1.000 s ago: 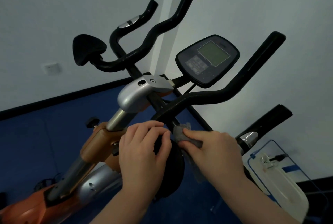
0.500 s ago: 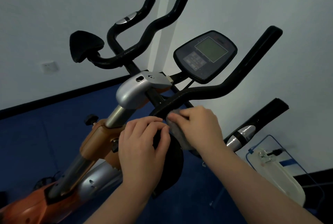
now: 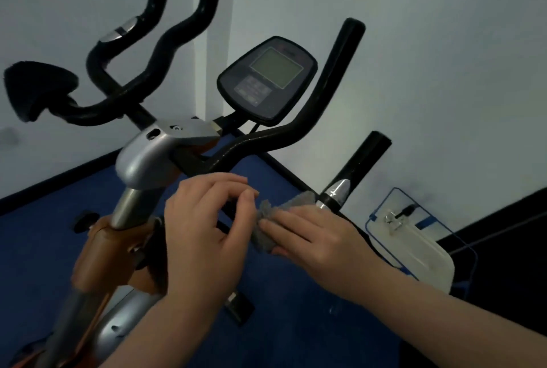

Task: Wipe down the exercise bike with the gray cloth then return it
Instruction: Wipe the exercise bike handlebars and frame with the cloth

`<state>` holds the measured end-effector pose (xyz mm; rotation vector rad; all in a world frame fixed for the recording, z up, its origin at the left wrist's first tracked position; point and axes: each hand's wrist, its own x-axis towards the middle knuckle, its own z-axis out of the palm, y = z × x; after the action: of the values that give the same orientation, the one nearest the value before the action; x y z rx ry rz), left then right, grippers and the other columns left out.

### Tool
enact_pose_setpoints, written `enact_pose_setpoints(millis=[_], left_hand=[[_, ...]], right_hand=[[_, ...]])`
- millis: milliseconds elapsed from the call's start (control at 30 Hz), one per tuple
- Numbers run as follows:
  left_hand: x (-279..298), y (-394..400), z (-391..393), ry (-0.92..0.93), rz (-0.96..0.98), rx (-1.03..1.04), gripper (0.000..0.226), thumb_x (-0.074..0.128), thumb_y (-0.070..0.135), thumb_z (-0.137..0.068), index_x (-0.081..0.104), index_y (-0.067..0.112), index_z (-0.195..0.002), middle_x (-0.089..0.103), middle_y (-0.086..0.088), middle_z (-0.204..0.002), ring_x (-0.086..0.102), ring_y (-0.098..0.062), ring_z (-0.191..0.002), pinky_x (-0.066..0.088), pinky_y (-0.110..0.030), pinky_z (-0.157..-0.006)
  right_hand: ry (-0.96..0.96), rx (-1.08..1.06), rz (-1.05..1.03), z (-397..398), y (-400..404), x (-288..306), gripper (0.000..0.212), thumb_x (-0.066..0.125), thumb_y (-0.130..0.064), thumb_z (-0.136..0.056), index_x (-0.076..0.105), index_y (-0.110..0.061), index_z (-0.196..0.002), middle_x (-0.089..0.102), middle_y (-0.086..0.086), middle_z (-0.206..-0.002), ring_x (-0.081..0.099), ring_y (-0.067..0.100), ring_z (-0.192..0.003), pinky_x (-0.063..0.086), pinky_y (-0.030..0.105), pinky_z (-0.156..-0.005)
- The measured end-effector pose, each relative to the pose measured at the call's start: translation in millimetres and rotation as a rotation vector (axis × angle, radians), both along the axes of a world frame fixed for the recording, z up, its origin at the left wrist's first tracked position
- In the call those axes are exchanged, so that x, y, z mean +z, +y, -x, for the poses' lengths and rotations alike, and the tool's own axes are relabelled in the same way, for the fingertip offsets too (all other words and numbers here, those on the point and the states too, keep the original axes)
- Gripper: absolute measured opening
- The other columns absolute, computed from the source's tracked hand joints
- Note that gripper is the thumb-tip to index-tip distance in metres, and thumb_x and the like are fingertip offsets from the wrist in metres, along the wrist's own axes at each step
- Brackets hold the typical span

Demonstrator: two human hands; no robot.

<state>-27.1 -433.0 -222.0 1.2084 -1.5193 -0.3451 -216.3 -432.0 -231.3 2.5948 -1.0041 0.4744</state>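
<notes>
- White walls meet at a corner behind the exercise bike (image 3: 142, 160), and a blue floor (image 3: 296, 323) with a dark skirting runs under it.
- From my remote seat I read the gray cloth (image 3: 268, 230) as bunched low on the bike's near handlebar (image 3: 352, 166), just below its chrome band (image 3: 336, 191).
- My right hand (image 3: 307, 239) lies over the cloth, fingers fairly straight and pressing it against the bar; the thumb is hidden, so I cannot tell whether it also wraps underneath.
- My left hand (image 3: 207, 225) sits just beside the cloth on its left, its grip loosely curled, fingertips close to the cloth's ragged edge. I cannot tell whether it holds the dark part behind it or only hovers there.
- What the coming stroke turns on: the bar's long axis rises up and to the right, away from me, from the cloth past the chrome band to the black foam end. The cloth is at the low end, so the unwiped length lies up-right of my right hand.
- My right hand is the nearer one and already on the cloth; I judge it should slide along that axis while the left steadies the frame.
- Console (image 3: 268, 80) and far handlebars (image 3: 165, 51) stand well apart, above.
- A white container (image 3: 414, 252) rests on the floor at right.
</notes>
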Motion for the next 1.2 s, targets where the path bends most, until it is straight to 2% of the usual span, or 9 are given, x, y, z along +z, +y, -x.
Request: enact_pose_setpoints(millis=[67,267,400,533,700,867,1000,1100,1200], left_hand=[[7,-9,10,-0.006,-0.004,-0.055,0.017,0.050,0.031,-0.089,0.065,0.026,-0.081,0.058,0.023,-0.090,0.054,-0.003,-0.093,0.044,-0.040,-0.081],[4,-28,21,-0.049,-0.070,-0.086,0.016,0.047,0.037,-0.087,0.060,0.032,-0.082,0.057,0.026,-0.087,0.052,0.003,-0.090,0.044,-0.028,-0.078],[1,-27,21,-0.140,-0.094,-0.094,0.022,0.045,0.041,-0.086,0.063,0.030,-0.081,0.059,0.023,-0.085,0.051,0.001,-0.087,0.047,-0.034,-0.071],[2,-27,22,-0.130,-0.094,-0.106,0.016,0.045,0.040,-0.087,0.060,0.034,-0.082,0.060,0.022,-0.086,0.053,0.001,-0.085,0.046,-0.033,-0.074],[1,-27,21,-0.148,-0.101,-0.115,0.012,0.046,0.040,-0.088,0.057,0.040,-0.083,0.060,0.026,-0.088,0.055,0.003,-0.091,0.045,-0.028,-0.074],[2,-27,22,-0.169,-0.112,-0.090,0.016,0.044,0.040,-0.089,0.058,0.039,-0.081,0.060,0.027,-0.088,0.054,0.005,-0.092,0.039,-0.018,-0.074],[3,-27,22,-0.183,-0.115,-0.096,0.020,0.042,0.041,-0.090,0.060,0.035,-0.082,0.059,0.026,-0.087,0.052,0.003,-0.087,0.038,-0.017,-0.074],[4,-26,21,-0.196,-0.126,-0.101,0.021,0.041,0.042,-0.089,0.060,0.037,-0.082,0.058,0.027,-0.088,0.052,0.005,-0.089,0.037,-0.012,-0.075],[4,-25,21,-0.202,-0.143,-0.091,0.022,0.041,0.042,-0.089,0.061,0.037,-0.081,0.059,0.026,-0.088,0.052,0.006,-0.091,0.037,-0.013,-0.074]], right_hand=[[-0.040,0.022,0.036,14,-1,1,0.024,0.061,-0.019,-0.095,0.070,-0.004,-0.111,0.070,0.009,-0.110,0.065,0.024,-0.100,0.050,0.036,-0.092],[-0.356,-0.237,-0.024,-28,32,-39,0.027,0.048,-0.017,-0.100,0.069,-0.010,-0.116,0.067,0.006,-0.120,0.056,0.018,-0.118,0.036,0.034,-0.111],[-0.300,-0.194,0.034,-5,18,-19,0.023,0.053,-0.015,-0.098,0.071,-0.009,-0.111,0.069,0.006,-0.117,0.060,0.018,-0.114,0.041,0.033,-0.106],[-0.533,-0.398,0.027,-21,19,-23,0.027,0.049,-0.017,-0.098,0.069,-0.008,-0.115,0.065,0.004,-0.124,0.054,0.016,-0.123,0.038,0.036,-0.109],[-0.614,-0.433,0.065,-19,30,-37,0.025,0.055,-0.014,-0.097,0.065,-0.009,-0.120,0.060,0.005,-0.130,0.048,0.016,-0.130,0.040,0.037,-0.108],[-0.885,-0.575,0.100,1,-5,-11,0.033,0.061,-0.010,-0.091,0.060,-0.009,-0.123,0.056,0.001,-0.131,0.047,0.015,-0.131,0.039,0.031,-0.110],[-0.710,-0.418,0.023,-20,22,-35,0.027,0.055,-0.017,-0.095,0.066,-0.011,-0.120,0.060,0.002,-0.131,0.046,0.015,-0.132,0.035,0.038,-0.111],[-0.468,-0.271,0.063,-2,6,-27,0.024,0.052,-0.019,-0.095,0.074,-0.010,-0.100,0.070,0.005,-0.110,0.057,0.019,-0.119,0.032,0.038,-0.111],[-0.476,-0.310,0.103,18,-28,-4,0.025,0.051,-0.020,-0.092,0.072,-0.008,-0.084,0.069,0.005,-0.090,0.061,0.023,-0.099,0.030,0.038,-0.112]])
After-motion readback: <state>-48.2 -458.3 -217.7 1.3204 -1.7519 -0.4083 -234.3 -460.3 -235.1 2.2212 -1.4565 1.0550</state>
